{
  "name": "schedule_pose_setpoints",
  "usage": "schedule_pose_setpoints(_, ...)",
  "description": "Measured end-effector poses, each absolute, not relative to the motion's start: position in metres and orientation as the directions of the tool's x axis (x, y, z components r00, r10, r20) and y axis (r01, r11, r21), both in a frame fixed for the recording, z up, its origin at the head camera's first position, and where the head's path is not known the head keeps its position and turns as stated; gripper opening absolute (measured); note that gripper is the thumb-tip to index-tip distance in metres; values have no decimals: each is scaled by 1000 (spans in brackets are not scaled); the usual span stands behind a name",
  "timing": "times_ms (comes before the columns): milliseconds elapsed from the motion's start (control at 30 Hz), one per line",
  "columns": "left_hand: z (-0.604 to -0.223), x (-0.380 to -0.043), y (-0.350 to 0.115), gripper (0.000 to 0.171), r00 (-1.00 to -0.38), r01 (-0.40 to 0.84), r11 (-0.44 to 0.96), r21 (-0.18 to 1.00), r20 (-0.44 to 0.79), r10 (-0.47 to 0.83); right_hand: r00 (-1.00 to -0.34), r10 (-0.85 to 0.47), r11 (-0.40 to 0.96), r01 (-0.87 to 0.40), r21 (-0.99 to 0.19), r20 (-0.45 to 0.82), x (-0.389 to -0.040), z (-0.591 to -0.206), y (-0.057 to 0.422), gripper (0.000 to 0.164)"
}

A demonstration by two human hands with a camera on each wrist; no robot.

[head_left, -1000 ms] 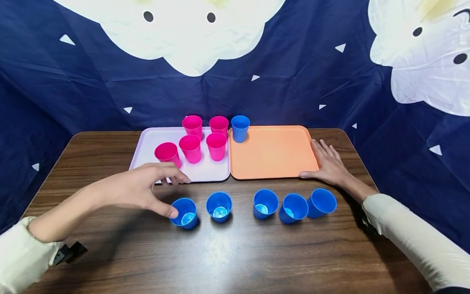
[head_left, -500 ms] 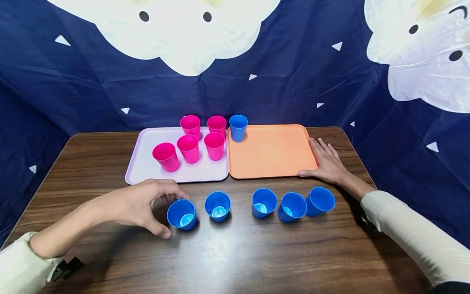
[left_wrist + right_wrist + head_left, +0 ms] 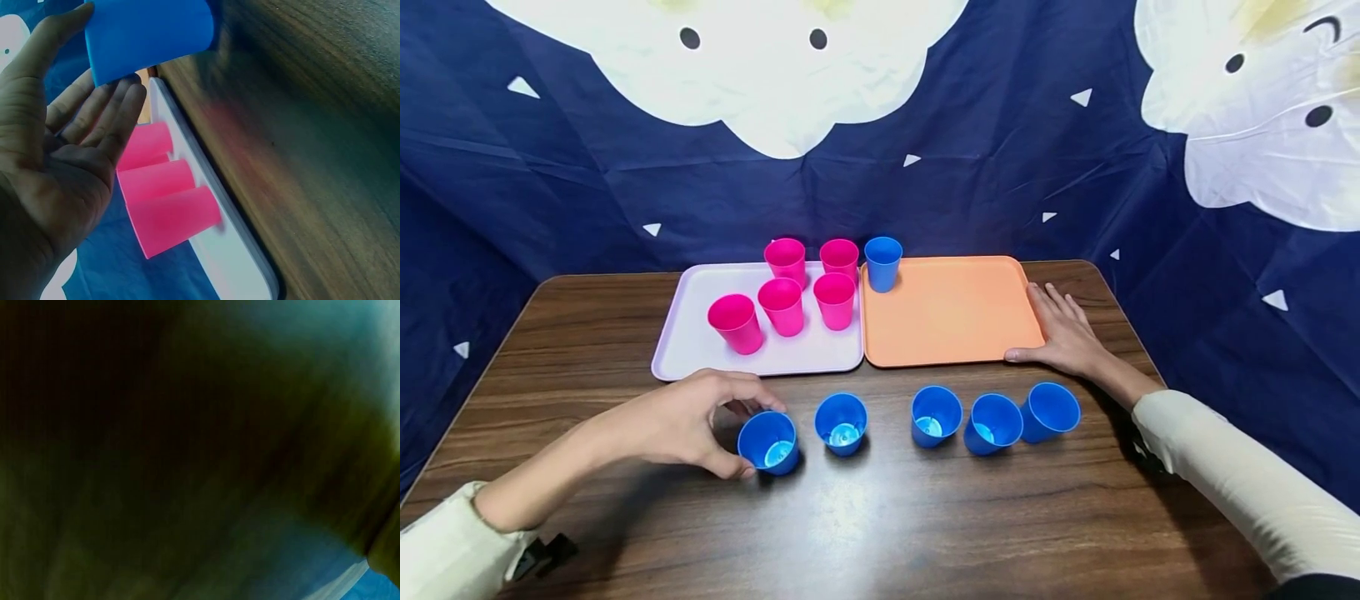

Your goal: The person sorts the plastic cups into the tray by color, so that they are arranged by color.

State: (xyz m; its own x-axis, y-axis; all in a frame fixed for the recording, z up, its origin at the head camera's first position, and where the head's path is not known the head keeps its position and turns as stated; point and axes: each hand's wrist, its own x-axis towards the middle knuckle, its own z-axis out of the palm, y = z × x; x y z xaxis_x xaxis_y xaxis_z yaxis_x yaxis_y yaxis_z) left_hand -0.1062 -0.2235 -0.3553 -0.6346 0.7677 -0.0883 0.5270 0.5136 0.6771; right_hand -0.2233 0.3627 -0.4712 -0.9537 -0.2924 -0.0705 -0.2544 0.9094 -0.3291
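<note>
My left hand is around the leftmost blue cup, which stands upright on the table. Its thumb is against one side of the cup's rim and the other fingers meet the opposite side in the left wrist view. At the right edge of the orange tray, my right hand lies with its fingers spread, thumb at the tray's near corner. A second blue cup is just right of the one at my left hand. The right wrist view is dark and blurred.
Several pink cups stand on the lilac tray, at the left. One blue cup is at the orange tray's back left corner. Three blue cups stand at the right front of the wooden table. Blue printed cloth hangs behind.
My left hand has come down and closer, from above the cup to around it; its thumb has moved in against the cup. My right hand stays in place. The view shifts slightly.
</note>
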Motion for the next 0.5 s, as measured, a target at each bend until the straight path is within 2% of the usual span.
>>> schedule_pose_setpoints(267,-359,-107,-230,51,-661,514,506,693,-56,748,-953,-295,912,-257,-321,-75,-224,-471,362,139)
schedule_pose_setpoints(500,-351,-110,-236,53,-710,467,528,710,-55,702,-952,-296,911,-260,-321,-71,-223,-470,362,138)
